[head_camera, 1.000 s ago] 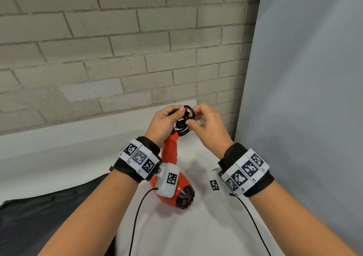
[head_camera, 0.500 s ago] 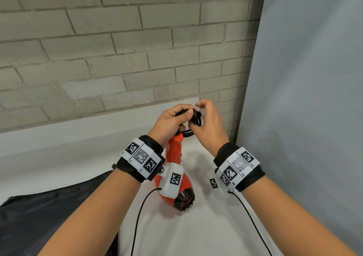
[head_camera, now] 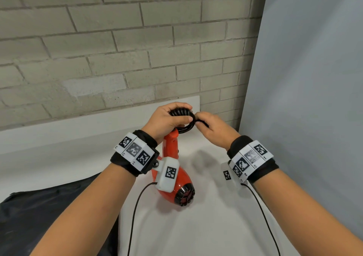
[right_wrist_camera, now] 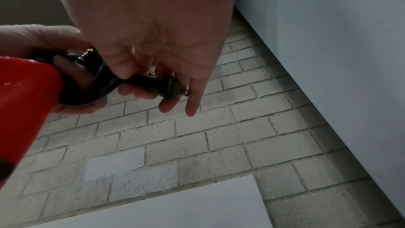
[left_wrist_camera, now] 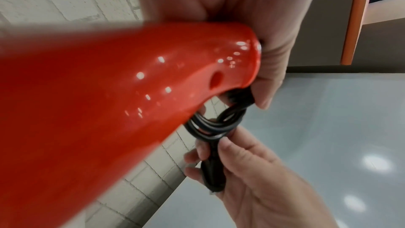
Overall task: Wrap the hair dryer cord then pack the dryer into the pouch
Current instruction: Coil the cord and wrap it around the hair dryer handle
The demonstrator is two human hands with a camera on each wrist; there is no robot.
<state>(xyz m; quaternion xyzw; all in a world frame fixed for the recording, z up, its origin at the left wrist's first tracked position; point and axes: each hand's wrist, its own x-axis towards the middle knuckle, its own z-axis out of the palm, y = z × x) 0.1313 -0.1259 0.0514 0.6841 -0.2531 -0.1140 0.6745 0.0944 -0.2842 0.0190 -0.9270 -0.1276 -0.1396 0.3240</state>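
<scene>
Cord (head_camera: 183,125) nearly coiled — plug (right_wrist_camera: 160,84) end now drawn in.
Left hand (head_camera: 167,121) clamps coil atop red hair dryer (head_camera: 172,179); right hand (head_camera: 213,131) pinches plug — pouch (head_camera: 39,212) next.

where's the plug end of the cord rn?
Head view: just right of center, pinched in the right hand beside the coiled cord, which the left hand holds at the tip of the red dryer handle.

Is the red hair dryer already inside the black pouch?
No, the red hair dryer stands on the white table, nozzle down, beside the black pouch, while the left hand holds its handle end.
</scene>
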